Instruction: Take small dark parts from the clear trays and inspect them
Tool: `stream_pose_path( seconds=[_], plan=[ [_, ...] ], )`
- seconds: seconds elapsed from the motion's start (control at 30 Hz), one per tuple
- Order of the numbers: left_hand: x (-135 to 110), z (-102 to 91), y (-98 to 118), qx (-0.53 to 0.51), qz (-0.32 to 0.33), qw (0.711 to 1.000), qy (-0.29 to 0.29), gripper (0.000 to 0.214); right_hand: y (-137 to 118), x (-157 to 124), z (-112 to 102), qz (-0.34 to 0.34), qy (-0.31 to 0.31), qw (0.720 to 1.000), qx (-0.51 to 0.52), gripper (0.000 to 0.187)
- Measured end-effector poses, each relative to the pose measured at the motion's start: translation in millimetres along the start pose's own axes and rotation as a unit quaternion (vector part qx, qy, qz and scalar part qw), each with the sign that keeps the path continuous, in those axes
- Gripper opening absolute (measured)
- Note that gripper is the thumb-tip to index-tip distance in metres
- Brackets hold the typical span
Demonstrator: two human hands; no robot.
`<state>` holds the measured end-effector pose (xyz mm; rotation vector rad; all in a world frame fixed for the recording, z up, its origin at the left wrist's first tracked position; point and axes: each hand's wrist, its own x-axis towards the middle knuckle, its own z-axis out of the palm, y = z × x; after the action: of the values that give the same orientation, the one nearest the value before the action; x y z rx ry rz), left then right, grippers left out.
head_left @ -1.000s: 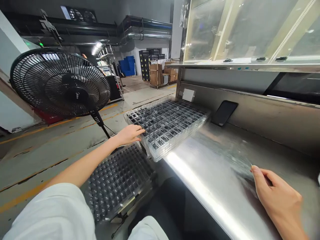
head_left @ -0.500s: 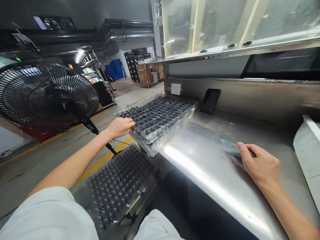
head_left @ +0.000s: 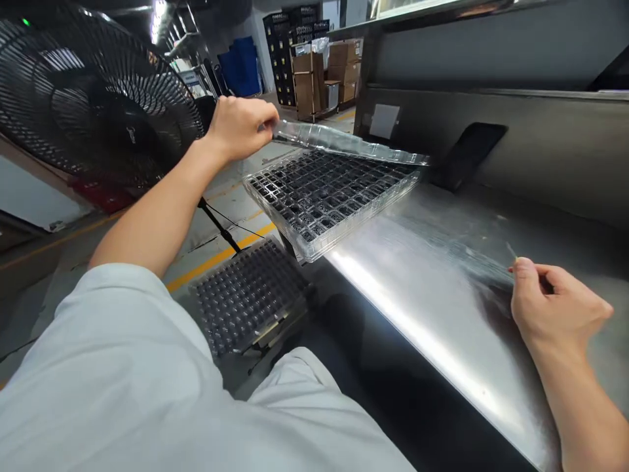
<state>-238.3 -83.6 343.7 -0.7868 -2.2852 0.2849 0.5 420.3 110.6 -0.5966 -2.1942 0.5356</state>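
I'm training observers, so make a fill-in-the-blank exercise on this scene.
From the left hand, the clear plastic piece slopes down toward the picture's ____ side.
The fan is on the person's ____.
The floor stripe is ____.
In picture height, the right hand is ____ than the left.
Missing: right; left; yellow; lower.

Fan [head_left: 105,115] lost to us at the left edge, bench [head_left: 393,262] running out at the bottom. In the right grip [head_left: 557,305], we get a sliver [head_left: 512,250] too thin and blurred to name, its lower end behind the fingers [head_left: 527,275]. The left grip [head_left: 242,128] masks one end of the clear sheet [head_left: 339,139], the sheet masks back rows of the tray [head_left: 364,221], and those black bits [head_left: 308,235] are too small for us!
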Motion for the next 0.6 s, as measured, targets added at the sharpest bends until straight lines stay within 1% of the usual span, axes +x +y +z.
stream_pose_path(
  seconds=[0.1,0.17,0.27,0.37,0.5,0.6],
  plan=[
    [4.9,-5.0,4.8,0.015,-0.027,0.999,-0.013,0.025,2.6,-0.3,0.0,0.0,-0.007,1.0,-0.004,0.056],
    [4.0,-4.5,5.9,0.001,-0.032,0.999,-0.016,0.025,2.0,0.2,-1.0,0.006,-0.015,1.0,-0.009,0.059],
    [-0.6,0.4,5.2,-0.031,-0.033,0.999,-0.011,0.025,0.1,1.1,-2.9,0.021,-0.029,0.999,-0.015,0.063],
    [-7.3,7.6,4.4,-0.048,-0.034,0.998,-0.015,0.026,-1.3,1.6,-4.2,0.034,-0.033,0.999,-0.014,0.062],
    [-24.1,20.5,8.5,-0.07,-0.032,0.997,-0.028,0.027,-2.9,0.9,-5.1,0.046,-0.039,0.998,-0.015,0.061],
    [-48.7,34.0,20.2,-0.089,-0.024,0.995,-0.046,0.025,-4.6,0.3,-5.4,0.055,-0.042,0.998,-0.005,0.059]
  ],
)
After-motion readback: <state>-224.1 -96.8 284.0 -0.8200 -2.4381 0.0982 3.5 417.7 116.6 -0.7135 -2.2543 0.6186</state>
